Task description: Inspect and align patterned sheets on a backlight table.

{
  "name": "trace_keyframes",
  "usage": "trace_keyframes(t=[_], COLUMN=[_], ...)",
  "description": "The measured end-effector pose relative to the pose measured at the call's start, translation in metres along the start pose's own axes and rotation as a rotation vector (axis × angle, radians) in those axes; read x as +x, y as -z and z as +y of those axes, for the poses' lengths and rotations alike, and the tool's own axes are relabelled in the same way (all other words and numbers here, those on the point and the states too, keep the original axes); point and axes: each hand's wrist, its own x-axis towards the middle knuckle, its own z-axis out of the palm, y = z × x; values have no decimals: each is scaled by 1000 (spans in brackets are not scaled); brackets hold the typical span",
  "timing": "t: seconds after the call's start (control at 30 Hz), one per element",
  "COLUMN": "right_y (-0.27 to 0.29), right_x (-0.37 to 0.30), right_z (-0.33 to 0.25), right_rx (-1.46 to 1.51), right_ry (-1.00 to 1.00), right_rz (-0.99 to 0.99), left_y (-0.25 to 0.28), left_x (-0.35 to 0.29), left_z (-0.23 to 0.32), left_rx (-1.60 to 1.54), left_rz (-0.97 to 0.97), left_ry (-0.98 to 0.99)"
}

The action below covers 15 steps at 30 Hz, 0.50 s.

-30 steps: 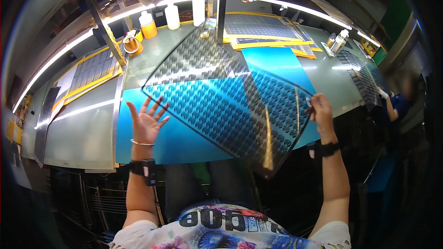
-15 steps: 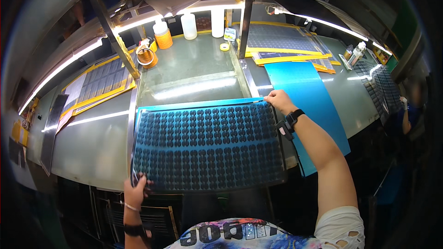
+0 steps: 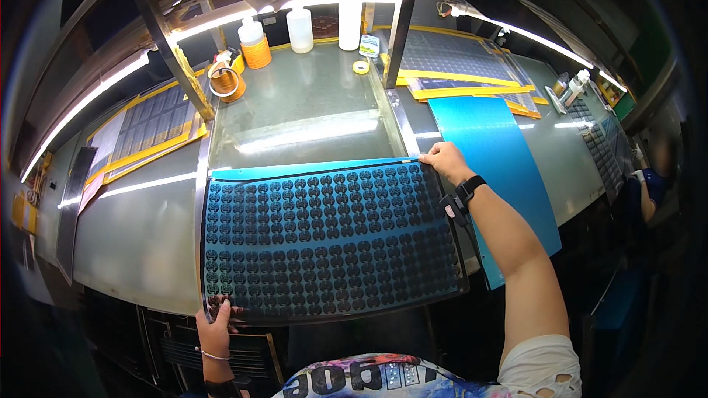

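Observation:
A clear film sheet (image 3: pixel 324 239) with rows of black rounded patterns lies over a blue panel (image 3: pixel 258 172), whose far edge shows as a strip beyond the film. My left hand (image 3: pixel 216 324) grips the film's near left corner, thumb on top; its fingers show dimly through the film. At the far right corner, my right hand (image 3: pixel 445 161) pinches the film's edge between thumb and fingers. The film's near edge hangs past the edge of the glass-topped table (image 3: pixel 299 114). What lies beneath the middle of the panel is hidden.
Right of the film lies another blue sheet (image 3: pixel 501 177). Yellow-edged films (image 3: pixel 464 66) rest behind it, and more (image 3: pixel 147 129) lie at the left. Along the back stand white bottles (image 3: pixel 300 29), an orange tape roll (image 3: pixel 226 82) and a small yellow roll (image 3: pixel 361 67). Another person (image 3: pixel 645 188) is at far right.
My left hand and the film's near left corner have moved slightly nearer me. The film's pattern appears sharper. My right hand keeps its pinch, and the whole view has shifted a little.

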Motion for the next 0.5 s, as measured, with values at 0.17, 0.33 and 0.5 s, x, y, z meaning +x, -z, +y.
trace_keyframes(t=[0.17, 0.33, 0.5], right_y=[5, -1, -3], right_x=[-2, 6, 15], right_z=[0, 1, 6], right_rx=[-30, -53, -113], right_ry=[18, 70, 241], right_rz=[4, -22, -28], left_y=[-3, 30, 56], left_x=[-4, 13, 79], left_z=[11, 7, 11], left_rx=[-70, -365, -558], left_rz=[-69, -442, -722], left_ry=[53, 28, 106])
